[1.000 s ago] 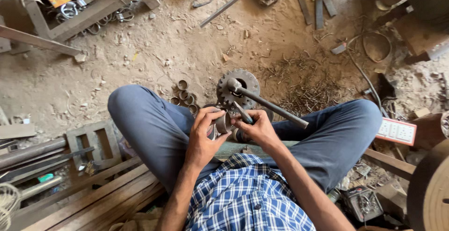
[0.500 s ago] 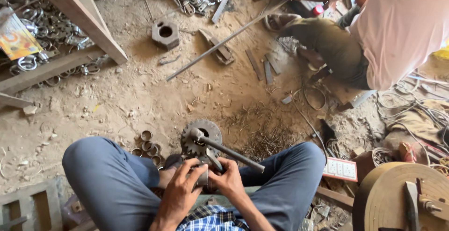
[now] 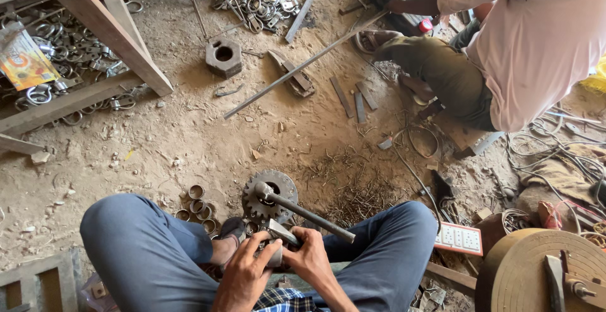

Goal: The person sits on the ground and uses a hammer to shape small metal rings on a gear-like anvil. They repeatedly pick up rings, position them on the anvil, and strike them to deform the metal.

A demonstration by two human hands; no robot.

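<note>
- Two sets of fingers were clamped together around one small grey metal piece [image 3: 273, 244], held low in the lap between the knees.
- The left hand [image 3: 243, 273] wrapped it from the near side; the right hand [image 3: 309, 256] gripped it from the other, thumbs pressing on top.
- Just beyond the hands stood a rusty toothed gear wheel [image 3: 270, 193] on the dirt floor [image 3: 189, 135], with a dark steel lever bar [image 3: 306, 211] slanting out of its hub.
- Small metal rings [image 3: 197, 206] lay beside the gear.
- By appearance, the piece was being seated or adjusted by hand; the next move would call for firm, even pressure and a steady grip.
- Another person in a pink shirt [image 3: 536, 40] crouched well apart.
</note>
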